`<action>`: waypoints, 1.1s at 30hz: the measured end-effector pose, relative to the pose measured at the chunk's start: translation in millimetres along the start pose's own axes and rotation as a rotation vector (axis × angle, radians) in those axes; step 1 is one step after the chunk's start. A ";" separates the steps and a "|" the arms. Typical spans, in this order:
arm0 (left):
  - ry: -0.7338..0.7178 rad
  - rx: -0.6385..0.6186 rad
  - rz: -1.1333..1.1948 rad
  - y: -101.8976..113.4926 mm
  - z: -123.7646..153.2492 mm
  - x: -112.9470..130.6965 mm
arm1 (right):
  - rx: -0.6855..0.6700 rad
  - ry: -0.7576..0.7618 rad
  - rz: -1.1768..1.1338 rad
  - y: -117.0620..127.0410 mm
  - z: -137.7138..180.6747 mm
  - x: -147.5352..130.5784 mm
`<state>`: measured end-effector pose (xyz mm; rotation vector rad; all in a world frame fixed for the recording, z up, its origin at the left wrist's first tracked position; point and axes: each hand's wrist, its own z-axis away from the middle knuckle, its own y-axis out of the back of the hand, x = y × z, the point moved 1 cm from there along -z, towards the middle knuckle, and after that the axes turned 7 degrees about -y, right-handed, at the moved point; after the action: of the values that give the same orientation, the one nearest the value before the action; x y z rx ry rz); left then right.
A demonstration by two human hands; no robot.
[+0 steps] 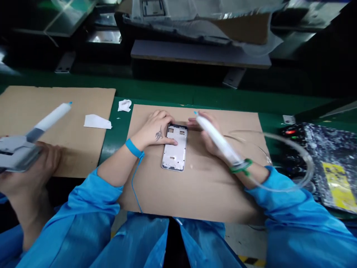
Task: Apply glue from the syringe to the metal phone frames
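Observation:
A light grey phone frame (174, 152) lies flat on a brown cardboard sheet (156, 186). My left hand (157, 128) holds it from the left, thumb across its face and fingers at its upper edge. A blue wrist strap (134, 149) with a thin cord is on that wrist. To the right of the frame, my right hand (208, 136) grips a white dispensing syringe (219, 139). Its small blue tip points up and away, above the frame's upper right corner and apart from it. A clear tube (305, 156) loops from the syringe's green-capped rear end.
On the left, a co-worker's hand (47, 160) holds a grey dispensing gun (19, 150) over another cardboard sheet (78, 149). Paper scraps (97, 121) lie nearby. A speckled black-and-white box (318, 145) stands right. Ahead is a shelf (200, 54) bearing a lined carton (245, 29).

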<state>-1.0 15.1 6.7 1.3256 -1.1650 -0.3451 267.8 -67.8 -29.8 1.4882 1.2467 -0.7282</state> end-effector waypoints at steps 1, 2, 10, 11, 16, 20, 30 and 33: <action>-0.010 0.005 0.012 -1.3 0.1 -0.2 | 0.059 -0.023 -0.074 0.2 0.9 1.5; -0.021 0.007 0.029 -2.7 0.0 -0.3 | 0.103 -0.072 -0.126 0.0 1.9 2.6; -0.060 -0.017 0.129 -11.4 -4.4 6.6 | 0.065 -0.354 -0.171 -15.4 6.1 -16.2; -0.065 -0.015 0.138 -12.5 -5.1 7.3 | 0.063 -0.341 -0.134 -17.2 5.6 -19.2; -0.067 -0.016 0.153 -15.6 -6.6 7.3 | 0.063 -0.326 0.000 -18.3 4.0 -24.9; -0.053 -0.025 0.151 -15.8 -6.5 7.3 | 0.078 -0.323 0.058 -17.6 3.2 -26.3; -0.053 -0.017 0.161 -17.1 -7.3 8.0 | 0.063 -0.297 0.151 -19.1 2.5 -27.8; -0.059 -0.013 0.164 -16.8 -7.1 8.2 | 0.067 -0.280 0.154 -19.3 2.5 -28.1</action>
<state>15.1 8.0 -2.8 1.2059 -1.3099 -0.2736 242.0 -80.5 -11.3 1.4608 0.8951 -0.8488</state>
